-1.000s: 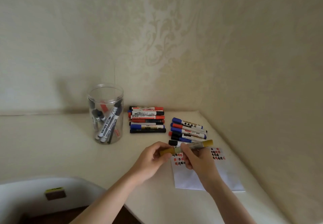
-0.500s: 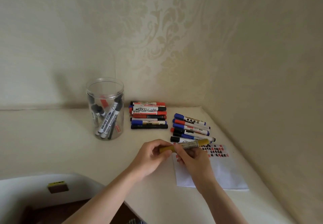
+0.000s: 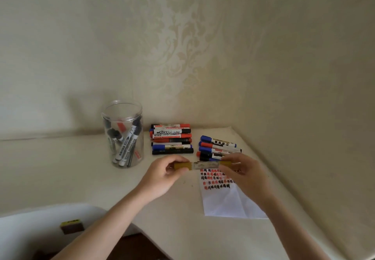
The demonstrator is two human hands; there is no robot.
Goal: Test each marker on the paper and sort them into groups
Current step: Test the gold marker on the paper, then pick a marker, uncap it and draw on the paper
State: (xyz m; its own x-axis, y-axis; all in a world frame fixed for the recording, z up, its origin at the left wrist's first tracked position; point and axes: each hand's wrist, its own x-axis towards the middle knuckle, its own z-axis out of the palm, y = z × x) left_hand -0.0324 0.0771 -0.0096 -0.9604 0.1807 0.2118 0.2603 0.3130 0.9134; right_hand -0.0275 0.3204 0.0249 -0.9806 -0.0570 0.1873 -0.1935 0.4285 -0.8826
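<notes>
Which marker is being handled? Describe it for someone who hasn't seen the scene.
On the cream table, right of the clear plastic jar, both hands hold one marker above the white paper. It's the gold-capped marker, level between left hand and right hand; the others are red, blue or black.

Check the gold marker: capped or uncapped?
Capped, as far as visible. The gold marker is held level, left hand pinching its cap end, right hand the other; no tip shows.
</notes>
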